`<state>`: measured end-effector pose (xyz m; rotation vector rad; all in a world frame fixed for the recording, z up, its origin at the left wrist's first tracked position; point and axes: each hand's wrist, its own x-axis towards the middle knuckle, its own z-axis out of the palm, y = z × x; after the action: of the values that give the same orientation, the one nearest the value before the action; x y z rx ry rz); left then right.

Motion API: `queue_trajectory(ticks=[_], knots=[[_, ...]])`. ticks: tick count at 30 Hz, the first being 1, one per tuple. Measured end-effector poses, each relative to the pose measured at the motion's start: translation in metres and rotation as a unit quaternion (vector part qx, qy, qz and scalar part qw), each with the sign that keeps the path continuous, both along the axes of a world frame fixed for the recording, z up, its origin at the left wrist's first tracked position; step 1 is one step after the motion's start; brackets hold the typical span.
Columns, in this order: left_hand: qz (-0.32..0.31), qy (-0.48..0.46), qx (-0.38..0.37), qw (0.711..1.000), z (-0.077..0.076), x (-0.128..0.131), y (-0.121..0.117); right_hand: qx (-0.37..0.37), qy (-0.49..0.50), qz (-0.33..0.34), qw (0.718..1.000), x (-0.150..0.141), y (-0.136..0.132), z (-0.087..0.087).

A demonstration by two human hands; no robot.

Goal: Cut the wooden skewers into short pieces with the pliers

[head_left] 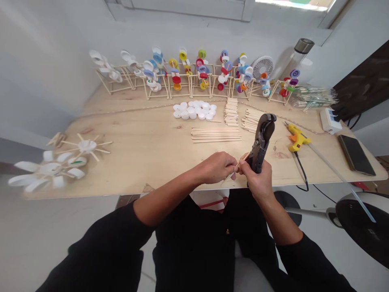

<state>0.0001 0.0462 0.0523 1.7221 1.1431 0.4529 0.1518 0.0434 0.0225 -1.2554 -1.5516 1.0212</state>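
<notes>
My left hand [223,167] is closed, with its fingertips pinching thin wooden sticks [231,172] over the table's front edge. Close beside it, my right hand [259,178] is wrapped round a black hand cutter [261,140] whose curved head points up and away from me. The thumb and fingers of that hand also touch the upper end of the sticks. How the cutter's jaws stand is hard to make out. Just beyond my hands lies a row of long wooden sticks [216,134], with bundles of short cut sticks [231,111] behind it.
White bottle caps [194,110] lie mid-table. Stick frames with coloured cap wheels [203,75] line the wall. A yellow glue gun [298,138] and a phone [356,155] lie right. At left are a stick-spoked hub [87,146] and a white-bladed wheel [50,169].
</notes>
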Motion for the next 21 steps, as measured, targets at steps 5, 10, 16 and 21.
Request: queue_trajectory(ticks=[5,10,16,21], knots=[[-0.004,-0.009,-0.004,1.000,-0.001,0.000,0.000,0.001,0.001,0.002,1.000,0.000,-0.001,0.000],[0.004,-0.002,0.008,1.000,-0.002,0.001,-0.004,-0.002,-0.001,0.006,1.000,0.000,-0.002,-0.001],[0.025,0.005,0.030,0.999,-0.004,0.003,-0.011,0.004,-0.002,0.011,1.000,0.000,-0.004,0.000],[0.029,-0.008,0.025,0.999,-0.006,0.003,-0.013,-0.002,-0.002,0.025,1.000,-0.001,-0.004,0.003]])
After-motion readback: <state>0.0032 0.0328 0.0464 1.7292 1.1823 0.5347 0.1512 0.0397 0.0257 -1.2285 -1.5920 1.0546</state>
